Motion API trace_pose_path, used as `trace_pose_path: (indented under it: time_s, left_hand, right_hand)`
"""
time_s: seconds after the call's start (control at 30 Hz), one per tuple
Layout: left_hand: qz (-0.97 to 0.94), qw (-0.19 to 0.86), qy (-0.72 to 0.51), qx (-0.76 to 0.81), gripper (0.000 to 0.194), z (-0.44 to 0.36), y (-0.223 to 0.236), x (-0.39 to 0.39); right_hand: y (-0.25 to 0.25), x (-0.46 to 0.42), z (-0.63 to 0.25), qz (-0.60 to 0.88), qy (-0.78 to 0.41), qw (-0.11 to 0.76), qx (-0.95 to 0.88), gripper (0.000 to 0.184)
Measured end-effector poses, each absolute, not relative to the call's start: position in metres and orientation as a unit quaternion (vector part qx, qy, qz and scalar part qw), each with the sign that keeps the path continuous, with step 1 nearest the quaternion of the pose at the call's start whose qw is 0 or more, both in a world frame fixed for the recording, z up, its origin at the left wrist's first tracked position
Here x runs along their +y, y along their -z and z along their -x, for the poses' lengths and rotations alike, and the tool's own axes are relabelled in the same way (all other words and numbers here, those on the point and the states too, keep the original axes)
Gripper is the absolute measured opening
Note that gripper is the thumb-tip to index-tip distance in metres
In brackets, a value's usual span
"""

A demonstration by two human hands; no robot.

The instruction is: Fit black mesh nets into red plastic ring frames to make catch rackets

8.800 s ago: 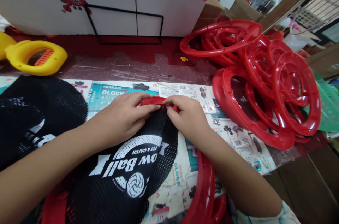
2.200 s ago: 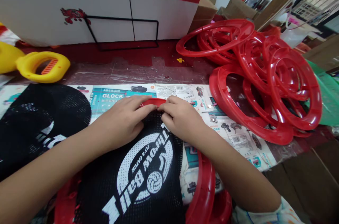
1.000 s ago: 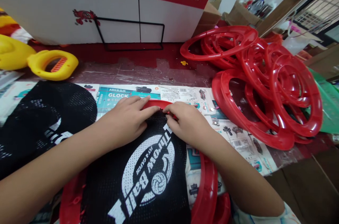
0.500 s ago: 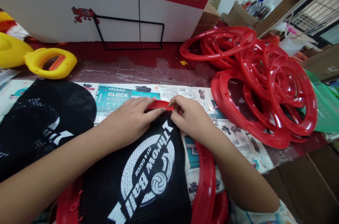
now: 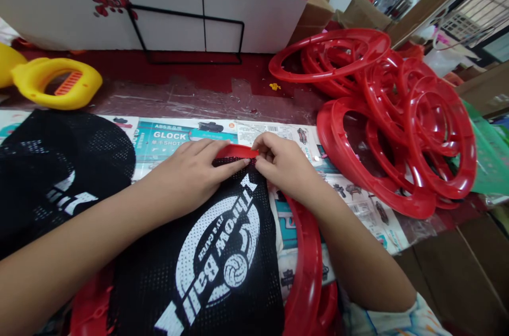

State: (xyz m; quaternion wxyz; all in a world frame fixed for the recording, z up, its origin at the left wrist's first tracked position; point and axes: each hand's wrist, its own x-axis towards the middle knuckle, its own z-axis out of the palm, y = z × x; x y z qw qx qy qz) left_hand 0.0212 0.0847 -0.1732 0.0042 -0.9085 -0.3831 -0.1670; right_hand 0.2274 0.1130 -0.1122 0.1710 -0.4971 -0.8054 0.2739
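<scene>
A black mesh net (image 5: 214, 251) printed with "Throw Ball" lies over a red plastic ring (image 5: 306, 267) in front of me. My left hand (image 5: 191, 174) rests flat on the net's far edge, fingers stretched out and pressing it against the ring's rim (image 5: 236, 151). My right hand (image 5: 284, 166) is closed in a pinch on the net's edge at the same spot on the rim, just right of the left fingertips.
A pile of several red rings (image 5: 397, 118) lies at the right. More black mesh nets (image 5: 59, 166) are heaped at the left. A yellow plastic part (image 5: 55, 82) and a white and red carton (image 5: 159, 2) stand behind. Printed paper sheets (image 5: 178, 134) cover the table.
The net has turned on the ring since the oldest frame. Over the last second my right hand shifted slightly right along the rim; my left hand stays pressed on the net.
</scene>
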Motion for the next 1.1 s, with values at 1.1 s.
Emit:
trace_pose_path:
  time_s: [1.1]
  left_hand:
    - [0.885, -0.032, 0.105, -0.453, 0.036, 0.003, 0.167, 0.097]
  right_hand:
    - [0.095, 0.072, -0.204, 0.546, -0.107, -0.098, -0.825, 0.029]
